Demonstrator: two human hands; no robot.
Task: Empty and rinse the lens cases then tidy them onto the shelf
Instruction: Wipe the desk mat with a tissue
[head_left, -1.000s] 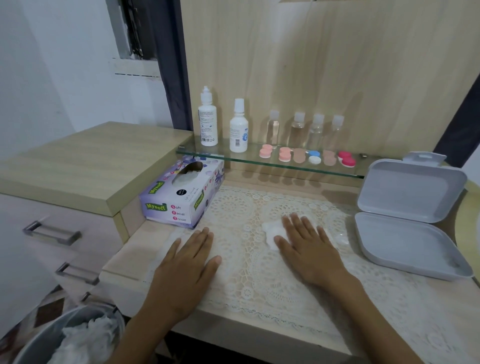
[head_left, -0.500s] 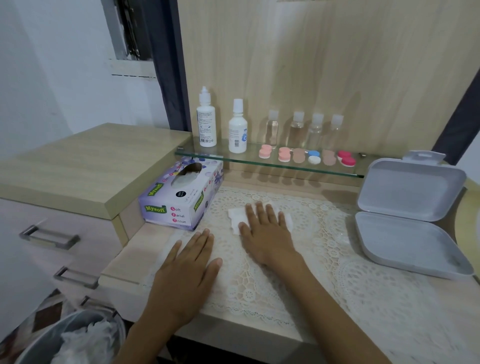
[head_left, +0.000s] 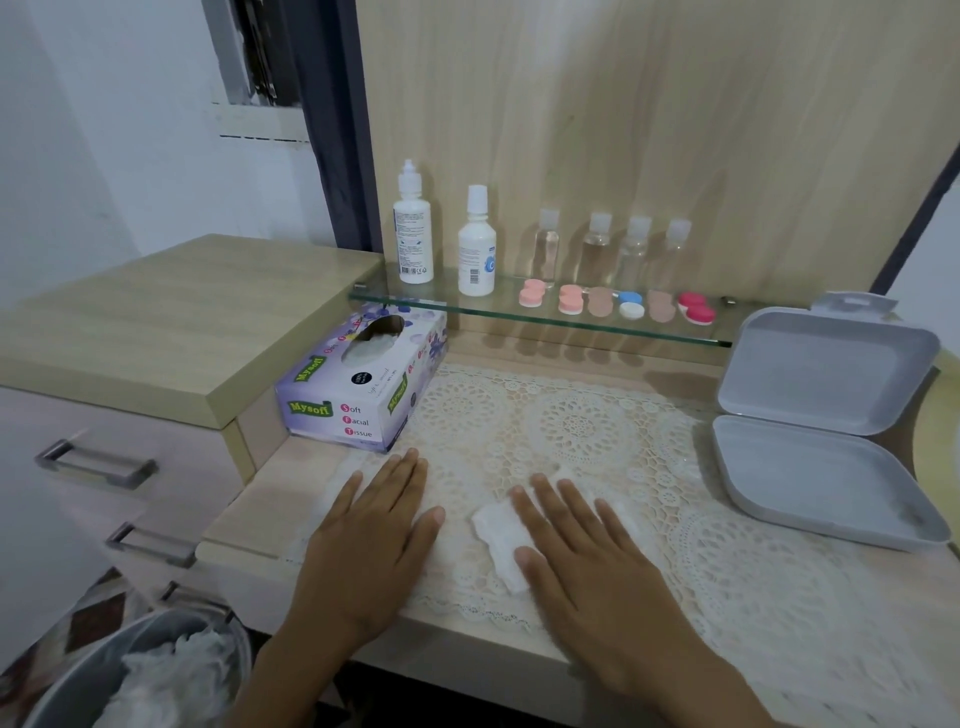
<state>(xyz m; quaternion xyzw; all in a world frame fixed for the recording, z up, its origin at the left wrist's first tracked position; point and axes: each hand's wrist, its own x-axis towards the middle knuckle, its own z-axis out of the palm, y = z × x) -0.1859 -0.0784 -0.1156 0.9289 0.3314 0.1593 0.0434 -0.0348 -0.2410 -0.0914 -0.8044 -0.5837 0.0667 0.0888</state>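
Several lens cases stand in a row on the glass shelf (head_left: 467, 309): pink ones (head_left: 532, 300), tan ones (head_left: 601, 309), a blue and white one (head_left: 630, 305) and a red one (head_left: 697, 308). My right hand (head_left: 576, 535) lies flat, fingers spread, pressing a white tissue (head_left: 501, 535) onto the lace mat (head_left: 571, 431) near the table's front edge. My left hand (head_left: 376, 525) rests flat on the mat's left edge, holding nothing.
Two white solution bottles (head_left: 414, 228) and several small clear bottles (head_left: 597, 247) stand behind the cases. A tissue box (head_left: 363, 382) sits at the left, an open grey plastic box (head_left: 821, 431) at the right. A bin with used tissues (head_left: 156, 675) is at the lower left.
My right hand has slid the tissue across the mat, first to the left, then back toward me and to the right. My left hand has stayed put.
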